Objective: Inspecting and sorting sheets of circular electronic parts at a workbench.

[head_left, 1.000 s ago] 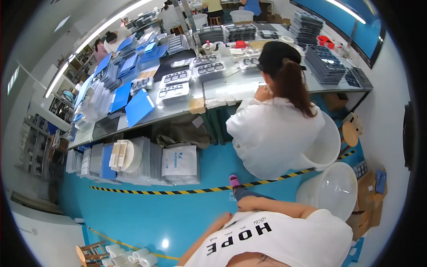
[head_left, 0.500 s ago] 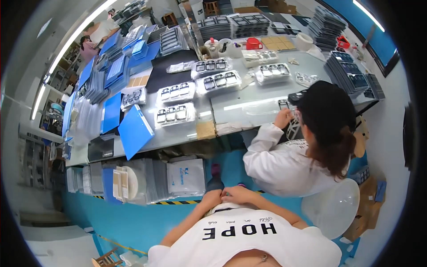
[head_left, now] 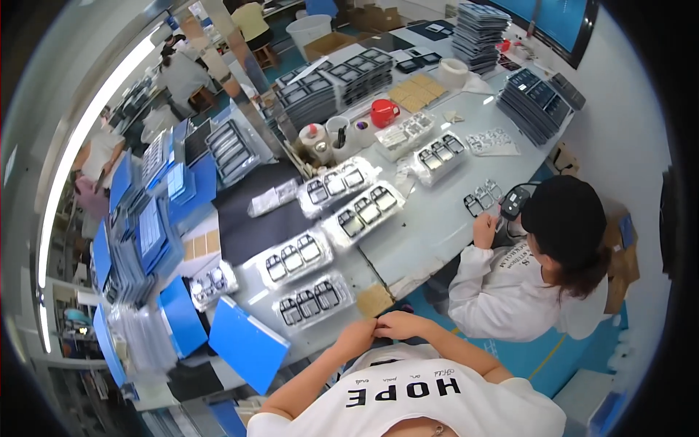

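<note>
My left hand (head_left: 357, 339) and my right hand (head_left: 397, 325) meet at the near edge of the table, in front of my white shirt. Their fingers are curled and drawn together at the tips. Whatever they may hold is too small or hidden to make out. Just beyond them lies a tan square pad (head_left: 375, 300) at the table's edge. Closest on the left is a clear-wrapped tray of black frames (head_left: 313, 301), with a second such tray (head_left: 295, 258) behind it. A blue panel (head_left: 249, 346) overhangs the edge farther left.
To my right sits a co-worker (head_left: 528, 262) in a black cap, with a hand at a small dark device (head_left: 515, 202) and loose black frames (head_left: 482, 197). A red mug (head_left: 384, 113) and stacked dark trays (head_left: 535, 108) stand farther back. Blue sheets (head_left: 153, 229) crowd the left.
My view has turned and come nearer the table, so the trays appear closer and tilted. My hands, still together, have gone from low at my waist to the table's edge.
</note>
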Available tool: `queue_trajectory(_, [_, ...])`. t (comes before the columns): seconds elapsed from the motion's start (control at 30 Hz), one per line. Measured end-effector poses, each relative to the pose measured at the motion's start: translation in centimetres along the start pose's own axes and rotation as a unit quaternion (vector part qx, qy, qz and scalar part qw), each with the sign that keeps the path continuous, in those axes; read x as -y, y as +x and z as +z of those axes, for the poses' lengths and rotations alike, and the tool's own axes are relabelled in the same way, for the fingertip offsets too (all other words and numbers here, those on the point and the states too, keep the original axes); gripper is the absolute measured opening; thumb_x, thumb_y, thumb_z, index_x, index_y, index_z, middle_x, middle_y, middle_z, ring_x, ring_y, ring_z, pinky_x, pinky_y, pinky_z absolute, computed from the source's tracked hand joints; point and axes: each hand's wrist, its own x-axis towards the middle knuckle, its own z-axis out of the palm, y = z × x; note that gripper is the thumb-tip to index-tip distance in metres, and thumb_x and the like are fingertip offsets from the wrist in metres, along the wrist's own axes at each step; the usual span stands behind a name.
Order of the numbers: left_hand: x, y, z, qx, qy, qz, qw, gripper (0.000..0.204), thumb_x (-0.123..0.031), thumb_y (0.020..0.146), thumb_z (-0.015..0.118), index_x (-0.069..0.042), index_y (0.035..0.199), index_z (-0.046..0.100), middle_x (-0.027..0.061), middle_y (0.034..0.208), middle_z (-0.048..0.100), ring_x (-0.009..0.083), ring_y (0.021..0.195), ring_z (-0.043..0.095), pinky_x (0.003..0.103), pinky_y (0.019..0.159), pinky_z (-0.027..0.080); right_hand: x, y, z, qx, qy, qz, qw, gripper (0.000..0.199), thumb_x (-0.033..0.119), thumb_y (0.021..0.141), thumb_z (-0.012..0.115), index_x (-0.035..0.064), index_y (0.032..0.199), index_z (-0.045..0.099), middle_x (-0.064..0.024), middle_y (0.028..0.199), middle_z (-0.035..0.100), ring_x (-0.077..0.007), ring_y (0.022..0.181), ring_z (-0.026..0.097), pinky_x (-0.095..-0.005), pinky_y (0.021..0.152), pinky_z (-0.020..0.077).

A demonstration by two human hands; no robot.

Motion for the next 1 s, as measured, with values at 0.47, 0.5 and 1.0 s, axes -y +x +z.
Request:
queue_trajectory(0.47, [5.1, 7.1, -20.8, -0.292, -0.185, -0.097, 0.933, 0.012, -0.009, 0.088, 0.058, -0.002, 0.096, 0.064, 0.0074, 0.082, 0.066, 0.0149, 0.074, 0.062, 0.029, 0.069, 0.05, 5.3, 16.4, -29.0, -0.223, 0.324, -0.004, 0.92, 0.026, 0.031, 0.089, 0.057, 0.0069, 0.088, 0.067, 0.004, 0.064, 0.053, -0.0042, 0.055, 0.046, -0.0216, 0.047, 0.0385])
queue_trajectory(0.5, [6.4, 8.1, -22.9, -0.364, -0.241, -0.075, 0.896, 0.011, -0.009, 0.089, 0.057, 0.0, 0.092, 0.063, 0.0052, 0.078, 0.065, 0.0114, 0.072, 0.06, 0.025, 0.066, 0.048, 4.2, 18.9, -32.0, -0.289, 0.337, 0.046, 0.895, 0.024, 0.029, 0.089, 0.058, 0.0071, 0.089, 0.067, 0.0046, 0.064, 0.053, -0.0038, 0.053, 0.044, -0.0214, 0.046, 0.0363])
queue_trajectory(1.0, [36.7, 38.9, -56.0, -0.491, 0.034, 0.099, 0.865, 0.034, -0.028, 0.094, 0.051, -0.006, 0.12, 0.052, 0.007, 0.113, 0.058, 0.0202, 0.103, 0.058, 0.032, 0.089, 0.046, -9.9, 53.7, -63.2, -0.592, 0.178, 0.029, 0.785, 0.078, 0.066, 0.088, 0.033, -0.0052, 0.077, 0.064, -0.0245, 0.076, 0.062, -0.0369, 0.085, 0.061, -0.041, 0.079, 0.0424])
